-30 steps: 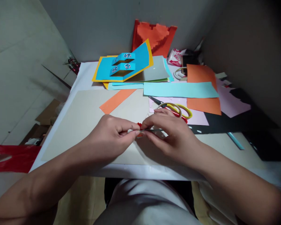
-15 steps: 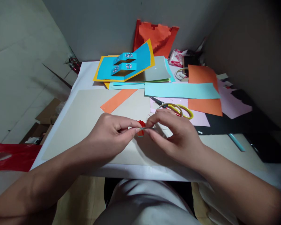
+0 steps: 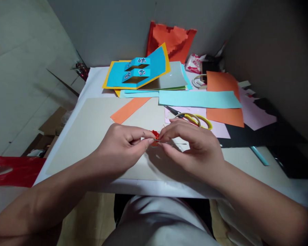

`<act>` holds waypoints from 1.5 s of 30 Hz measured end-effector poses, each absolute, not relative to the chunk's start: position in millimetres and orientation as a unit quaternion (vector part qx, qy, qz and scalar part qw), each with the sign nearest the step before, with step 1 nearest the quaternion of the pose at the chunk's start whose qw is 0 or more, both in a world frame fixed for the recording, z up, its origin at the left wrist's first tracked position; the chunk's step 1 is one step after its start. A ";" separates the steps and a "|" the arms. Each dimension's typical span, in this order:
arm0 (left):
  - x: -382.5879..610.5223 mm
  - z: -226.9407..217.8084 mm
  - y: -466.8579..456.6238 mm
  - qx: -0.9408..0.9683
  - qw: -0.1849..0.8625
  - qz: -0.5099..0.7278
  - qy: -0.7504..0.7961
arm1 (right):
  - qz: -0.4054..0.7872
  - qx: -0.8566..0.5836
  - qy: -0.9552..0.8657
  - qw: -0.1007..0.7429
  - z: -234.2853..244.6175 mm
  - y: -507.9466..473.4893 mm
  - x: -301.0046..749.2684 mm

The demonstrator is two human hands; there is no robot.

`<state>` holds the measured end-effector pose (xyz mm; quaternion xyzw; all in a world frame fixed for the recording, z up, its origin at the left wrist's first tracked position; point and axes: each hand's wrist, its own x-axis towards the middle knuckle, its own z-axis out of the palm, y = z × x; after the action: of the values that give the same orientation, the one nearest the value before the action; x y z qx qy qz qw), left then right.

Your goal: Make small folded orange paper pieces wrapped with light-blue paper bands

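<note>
The left hand (image 3: 125, 145) and right hand (image 3: 196, 143) partly hide the small red piece (image 3: 154, 133), its shape unclear, and the view's left edge cuts off a red bag (image 3: 25, 171).

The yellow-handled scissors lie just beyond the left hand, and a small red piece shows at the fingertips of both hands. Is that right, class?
Not quite: the head view shows the yellow-handled scissors lying just beyond the right hand, not the left hand. A small red piece does show at the fingertips of both hands.
</note>
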<state>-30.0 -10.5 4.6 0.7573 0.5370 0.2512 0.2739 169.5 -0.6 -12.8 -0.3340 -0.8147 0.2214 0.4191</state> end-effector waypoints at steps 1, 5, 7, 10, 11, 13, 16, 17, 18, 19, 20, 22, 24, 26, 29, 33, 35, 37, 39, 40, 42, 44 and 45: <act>-30.1 4.7 -10.9 0.755 0.274 0.252 0.540 | 0.220 -0.338 -0.813 0.421 -13.1 -0.9 169.3; -30.0 5.5 -11.8 0.749 0.282 0.247 0.547 | 0.234 -0.351 -0.802 0.423 -15.1 -1.7 168.9; -29.6 6.0 -12.1 0.746 0.286 0.248 0.548 | 0.250 -0.357 -0.794 0.425 -15.6 -1.7 168.8; -28.9 6.5 -12.2 0.743 0.299 0.258 0.540 | 0.271 -0.365 -0.780 0.430 -15.0 -1.4 168.4; -28.6 6.5 -12.2 0.742 0.304 0.262 0.536 | 0.276 -0.367 -0.777 0.430 -14.4 -1.3 168.2; -28.3 6.2 -12.1 0.741 0.312 0.268 0.531 | 0.280 -0.368 -0.775 0.430 -13.4 -1.1 167.7; -28.5 5.5 -11.9 0.742 0.309 0.267 0.532 | 0.286 -0.371 -0.773 0.427 -12.6 -0.7 167.4; -28.7 5.4 -11.8 0.742 0.307 0.262 0.535 | 0.286 -0.373 -0.773 0.427 -12.7 -0.6 167.4; -28.9 5.4 -11.7 0.742 0.306 0.256 0.539 | 0.286 -0.374 -0.772 0.427 -12.8 -0.4 167.4; -29.1 5.6 -11.6 0.742 0.305 0.248 0.542 | 0.284 -0.376 -0.773 0.425 -13.0 -0.3 167.4; -29.2 5.9 -11.5 0.743 0.304 0.240 0.546 | 0.280 -0.377 -0.775 0.424 -13.2 -0.2 167.4; -28.9 6.7 -11.2 0.745 0.302 0.231 0.548 | 0.268 -0.380 -0.779 0.420 -13.5 -0.2 167.1; -28.1 7.8 -11.0 0.745 0.302 0.234 0.547 | 0.261 -0.382 -0.782 0.418 -14.0 -0.3 166.6; -26.8 8.9 -10.9 0.740 0.308 0.242 0.547 | 0.263 -0.380 -0.782 0.417 -14.9 -0.7 166.1; -24.8 10.3 -10.7 0.732 0.320 0.247 0.549 | 0.270 -0.376 -0.781 0.420 -16.2 -1.6 165.4; -25.0 10.0 -10.5 0.720 0.335 0.249 0.555 | 0.281 -0.376 -0.777 0.420 -15.5 -2.6 165.6; -26.3 8.5 -10.7 0.716 0.338 0.250 0.557 | 0.286 -0.375 -0.776 0.419 -14.0 -2.7 166.0; -27.7 6.4 -10.7 0.717 0.334 0.253 0.557 | 0.283 -0.377 -0.778 0.415 -12.5 -2.5 166.4; -28.6 4.2 -10.5 0.720 0.327 0.254 0.557 | 0.270 -0.385 -0.782 0.409 -11.7 -2.3 166.9; -28.7 3.3 -10.3 0.721 0.325 0.252 0.558 | 0.264 -0.389 -0.784 0.405 -11.7 -2.3 167.2; -28.4 1.9 -9.8 0.724 0.321 0.246 0.559 | 0.253 -0.393 -0.788 0.401 -12.1 -2.6 167.6; -27.8 1.3 -9.3 0.727 0.320 0.250 0.554 | 0.244 -0.392 -0.792 0.400 -12.7 -3.1 168.0; -27.5 1.3 -9.2 0.730 0.322 0.254 0.547 | 0.242 -0.391 -0.794 0.398 -13.0 -3.2 168.1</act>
<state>-27.5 -9.2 1.3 0.7298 0.5470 0.2545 0.3217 168.1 -3.2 -13.0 -0.3914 -0.7936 0.2417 0.3982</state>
